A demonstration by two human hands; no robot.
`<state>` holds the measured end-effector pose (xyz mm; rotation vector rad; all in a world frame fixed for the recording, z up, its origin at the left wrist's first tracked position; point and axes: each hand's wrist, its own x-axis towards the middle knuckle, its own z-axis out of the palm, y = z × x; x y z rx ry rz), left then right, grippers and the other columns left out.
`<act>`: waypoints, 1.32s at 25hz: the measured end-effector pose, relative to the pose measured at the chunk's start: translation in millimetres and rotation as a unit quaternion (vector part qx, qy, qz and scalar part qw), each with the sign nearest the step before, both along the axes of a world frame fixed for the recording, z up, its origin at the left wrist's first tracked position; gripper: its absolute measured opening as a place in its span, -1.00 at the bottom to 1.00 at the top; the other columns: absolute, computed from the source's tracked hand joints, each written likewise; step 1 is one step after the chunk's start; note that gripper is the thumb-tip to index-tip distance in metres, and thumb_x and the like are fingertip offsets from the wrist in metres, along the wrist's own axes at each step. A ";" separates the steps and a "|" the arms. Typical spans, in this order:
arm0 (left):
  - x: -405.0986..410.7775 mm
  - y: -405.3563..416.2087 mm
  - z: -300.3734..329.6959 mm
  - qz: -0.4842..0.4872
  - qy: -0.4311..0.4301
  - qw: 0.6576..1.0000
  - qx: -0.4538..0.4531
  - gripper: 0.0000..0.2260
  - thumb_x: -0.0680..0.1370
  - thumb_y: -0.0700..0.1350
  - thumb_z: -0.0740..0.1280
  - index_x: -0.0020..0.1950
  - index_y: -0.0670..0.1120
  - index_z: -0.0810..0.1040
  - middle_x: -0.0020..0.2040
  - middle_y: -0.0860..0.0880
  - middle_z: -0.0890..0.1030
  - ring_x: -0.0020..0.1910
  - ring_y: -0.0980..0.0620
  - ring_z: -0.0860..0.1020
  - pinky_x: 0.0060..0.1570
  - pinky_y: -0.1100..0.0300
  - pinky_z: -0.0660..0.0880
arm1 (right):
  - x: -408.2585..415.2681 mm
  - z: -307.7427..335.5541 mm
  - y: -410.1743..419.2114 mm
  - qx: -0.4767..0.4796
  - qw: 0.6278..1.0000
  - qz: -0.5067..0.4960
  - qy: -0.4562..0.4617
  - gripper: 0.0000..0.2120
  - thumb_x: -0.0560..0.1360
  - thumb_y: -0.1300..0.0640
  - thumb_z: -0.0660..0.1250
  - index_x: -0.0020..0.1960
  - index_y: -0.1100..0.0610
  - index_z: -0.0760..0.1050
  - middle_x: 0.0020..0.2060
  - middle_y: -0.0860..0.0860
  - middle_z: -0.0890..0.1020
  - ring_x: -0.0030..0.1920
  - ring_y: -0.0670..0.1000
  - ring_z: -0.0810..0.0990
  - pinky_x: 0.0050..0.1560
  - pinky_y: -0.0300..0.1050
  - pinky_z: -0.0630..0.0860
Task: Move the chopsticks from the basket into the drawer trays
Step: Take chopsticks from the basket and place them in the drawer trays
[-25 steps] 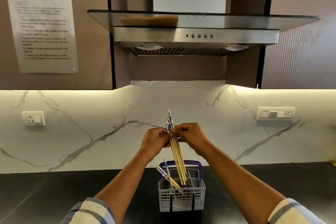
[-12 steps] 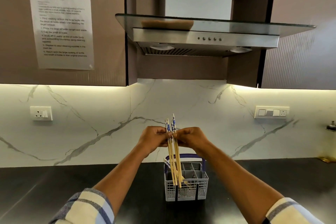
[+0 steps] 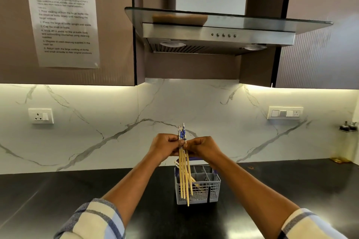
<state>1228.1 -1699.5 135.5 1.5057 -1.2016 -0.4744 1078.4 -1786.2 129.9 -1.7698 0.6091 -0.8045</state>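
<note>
A bundle of wooden chopsticks [image 3: 184, 172] with blue-and-white patterned tops hangs upright above the counter. My left hand [image 3: 166, 146] and my right hand [image 3: 203, 146] both pinch the bundle near its top, fingers meeting in the middle. Below them stands a grey plastic cutlery basket [image 3: 204, 194] with a blue handle. The lower tips of the held bundle hang in front of its front wall. A few more chopsticks [image 3: 193, 179] lean inside the basket's left compartments. No drawer or tray is in view.
The basket stands on a dark countertop [image 3: 58, 200] against a marble backsplash. A range hood [image 3: 217, 33] juts out overhead between brown cabinets. Wall sockets [image 3: 40, 116] and switches [image 3: 285, 112] flank the hands. Two small bottles [image 3: 348, 127] stand at far right.
The bundle has been lifted out of the basket and squared up into a tighter, more vertical bunch. The view has shifted slightly; both hands stay together.
</note>
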 end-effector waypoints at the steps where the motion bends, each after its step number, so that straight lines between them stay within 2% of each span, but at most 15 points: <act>1: -1.5 -1.0 -0.3 0.000 0.007 1.000 -0.002 -0.87 0.53 -0.15 0.43 -0.01 -0.20 0.69 -0.15 -0.15 0.72 -0.21 -0.03 0.73 -0.11 0.10 0.68 | -1.9 0.3 -1.1 0.000 1.000 0.003 0.000 -0.90 0.52 0.25 0.39 -0.06 0.26 0.68 -0.16 0.17 0.74 -0.12 0.12 0.74 0.01 -0.03 0.66; 4: -6.4 -5.3 1.9 0.013 0.024 1.000 -0.014 -0.89 0.52 -0.15 0.44 -0.04 -0.19 0.68 -0.16 -0.14 0.72 -0.22 -0.03 0.73 -0.13 0.11 0.68 | -4.7 0.8 -6.7 -0.005 1.000 0.006 -0.004 -0.88 0.53 0.26 0.38 -0.05 0.26 0.68 -0.16 0.17 0.74 -0.13 0.13 0.74 0.01 -0.02 0.66; 9: -13.3 -12.0 11.3 0.025 0.065 0.996 -0.049 -0.90 0.53 -0.18 0.42 0.01 -0.15 0.69 -0.14 -0.12 0.73 -0.20 -0.02 0.73 -0.14 0.15 0.67 | -7.6 -15.5 -12.9 0.013 1.000 -0.002 -0.011 -0.89 0.52 0.28 0.39 -0.04 0.31 0.67 -0.14 0.21 0.72 -0.12 0.17 0.73 0.01 0.05 0.67; 18: -26.8 -15.2 3.5 0.020 0.077 0.997 -0.016 -0.90 0.53 -0.18 0.43 0.00 -0.17 0.69 -0.10 -0.12 0.73 -0.13 -0.03 0.72 -0.08 0.11 0.67 | -15.2 -18.8 -25.8 -0.002 1.000 0.018 0.015 -0.88 0.53 0.25 0.38 -0.03 0.30 0.66 -0.12 0.20 0.72 -0.10 0.15 0.73 0.07 0.08 0.64; 26: -30.8 -15.7 -3.9 0.017 0.090 0.996 0.011 -0.88 0.52 -0.18 0.44 0.01 -0.20 0.68 -0.13 -0.10 0.73 -0.15 -0.01 0.73 -0.12 0.14 0.67 | -20.7 -20.8 -30.5 0.005 1.000 0.029 0.005 -0.88 0.52 0.24 0.40 -0.03 0.29 0.67 -0.14 0.19 0.73 -0.11 0.14 0.73 0.07 0.07 0.65; 33: -34.7 -17.5 -15.5 0.011 0.133 0.991 0.030 -0.87 0.51 -0.18 0.45 0.01 -0.21 0.68 -0.11 -0.15 0.73 -0.14 -0.07 0.73 -0.09 0.11 0.67 | -24.9 -24.4 -31.4 0.002 0.999 0.029 0.028 -0.87 0.51 0.23 0.42 -0.04 0.29 0.66 -0.15 0.18 0.73 -0.12 0.13 0.73 0.04 0.01 0.66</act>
